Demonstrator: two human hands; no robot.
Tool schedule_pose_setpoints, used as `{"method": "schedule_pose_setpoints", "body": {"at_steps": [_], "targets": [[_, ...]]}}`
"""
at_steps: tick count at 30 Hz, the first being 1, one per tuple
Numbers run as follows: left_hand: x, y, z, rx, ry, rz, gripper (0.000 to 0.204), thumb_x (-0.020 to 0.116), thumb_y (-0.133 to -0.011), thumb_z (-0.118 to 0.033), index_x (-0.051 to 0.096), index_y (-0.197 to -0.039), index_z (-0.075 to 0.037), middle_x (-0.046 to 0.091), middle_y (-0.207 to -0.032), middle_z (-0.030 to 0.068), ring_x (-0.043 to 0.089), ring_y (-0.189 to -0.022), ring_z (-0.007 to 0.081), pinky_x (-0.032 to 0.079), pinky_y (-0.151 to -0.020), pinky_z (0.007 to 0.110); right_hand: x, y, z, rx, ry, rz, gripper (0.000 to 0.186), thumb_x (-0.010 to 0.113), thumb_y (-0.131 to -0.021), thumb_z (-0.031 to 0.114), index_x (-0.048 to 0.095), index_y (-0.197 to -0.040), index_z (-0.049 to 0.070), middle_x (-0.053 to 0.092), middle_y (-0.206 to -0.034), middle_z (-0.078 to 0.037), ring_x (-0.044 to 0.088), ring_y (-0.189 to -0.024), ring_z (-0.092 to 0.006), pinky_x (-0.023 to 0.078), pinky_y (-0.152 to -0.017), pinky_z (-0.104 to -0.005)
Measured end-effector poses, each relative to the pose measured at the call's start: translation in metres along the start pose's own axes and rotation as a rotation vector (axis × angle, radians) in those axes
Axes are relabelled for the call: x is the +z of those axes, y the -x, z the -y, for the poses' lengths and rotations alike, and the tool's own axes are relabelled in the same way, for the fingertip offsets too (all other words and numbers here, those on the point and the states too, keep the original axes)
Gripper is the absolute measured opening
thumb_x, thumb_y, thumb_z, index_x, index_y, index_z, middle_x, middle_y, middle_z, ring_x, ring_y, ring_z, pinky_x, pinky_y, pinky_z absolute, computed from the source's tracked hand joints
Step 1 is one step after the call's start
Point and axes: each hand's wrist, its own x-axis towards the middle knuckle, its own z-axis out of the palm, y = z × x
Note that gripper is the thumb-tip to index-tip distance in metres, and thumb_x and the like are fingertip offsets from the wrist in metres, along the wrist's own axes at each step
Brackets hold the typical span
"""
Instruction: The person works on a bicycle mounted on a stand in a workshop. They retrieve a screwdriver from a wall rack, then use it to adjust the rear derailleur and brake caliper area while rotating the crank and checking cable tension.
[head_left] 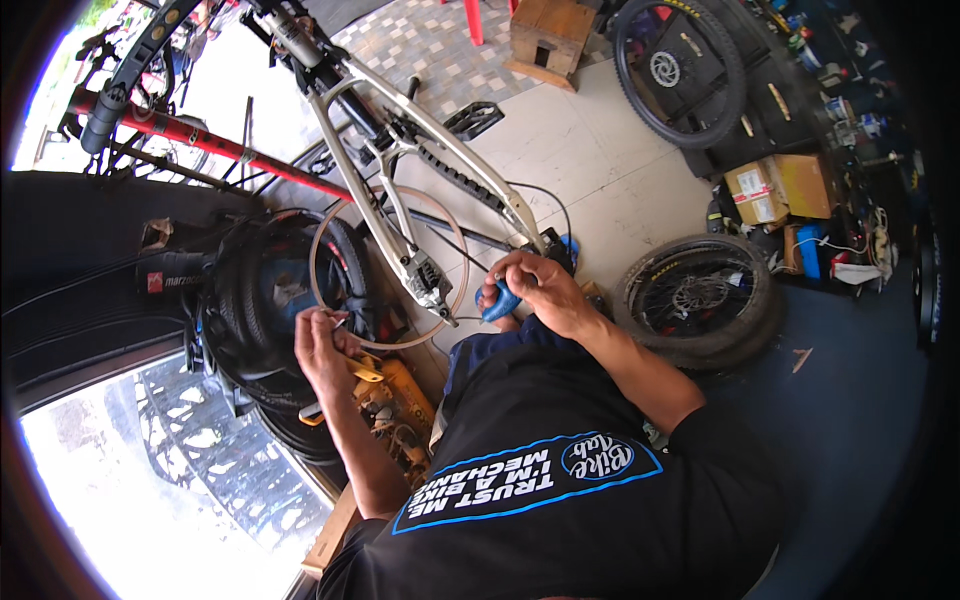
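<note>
My left hand (325,350) is closed, its fingertips pinched together where a thin pale hose (437,331) meets them. That hose curves in a wide loop in front of the bicycle frame. A small light-coloured bit shows at the fingertips, too small to name. My right hand (540,290) is closed around a blue, rounded tool handle (500,301); its working end is hidden or too small to make out. Between and beyond my hands stands the silver bicycle frame (335,165), its rear end (428,286) pointing toward me, with no rear wheel fitted.
A red bar (210,142) crosses at the left. Stacked tyres (235,310) stand beside my left arm, near a yellow-handled tool (364,369). Wheels (690,300) lie on the right, with cardboard boxes (780,190) behind. A wooden box (550,38) stands on the tiled floor.
</note>
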Motion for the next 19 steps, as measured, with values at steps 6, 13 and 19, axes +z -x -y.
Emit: {"method": "schedule_pose_setpoints", "body": {"at_steps": [6,13,19], "targets": [[0.056,0.014,-0.100,0.384,0.056,0.359,0.023,0.054,-0.110,-0.026,0.051,-0.110,-0.003,0.045,-0.075,0.0005,0.036,-0.054,0.0075,0.034,-0.049,0.026,0.017,0.032,0.071,-0.365,0.552,0.029,0.025,0.074,-0.097,0.020,0.071,-0.116,0.004,0.073,-0.101,-0.007,0.069,-0.095,-0.0168,0.056,-0.081,-0.0322],[0.177,0.077,-0.128,0.422,-0.062,0.456,0.024,0.067,-0.100,-0.021,0.057,-0.099,0.001,0.053,-0.065,0.0026,0.045,-0.050,0.0090,0.040,-0.052,0.026,-0.018,0.048,0.162,-0.699,1.020,-0.092,0.031,0.085,-0.083,0.017,0.077,-0.113,0.010,0.074,-0.100,-0.006,0.070,-0.090,-0.0222,0.056,-0.077,-0.0347],[0.351,0.085,-0.149,0.354,-0.680,0.819,0.015,0.078,-0.089,-0.011,0.073,-0.101,-0.004,0.065,-0.073,0.0026,0.062,-0.063,0.0134,0.043,-0.059,0.024,-0.100,0.080,0.257,-0.785,1.230,-0.124,0.028,0.085,-0.083,0.017,0.078,-0.110,0.014,0.074,-0.102,-0.004,0.068,-0.088,-0.0219,0.054,-0.081,-0.0358]]}}
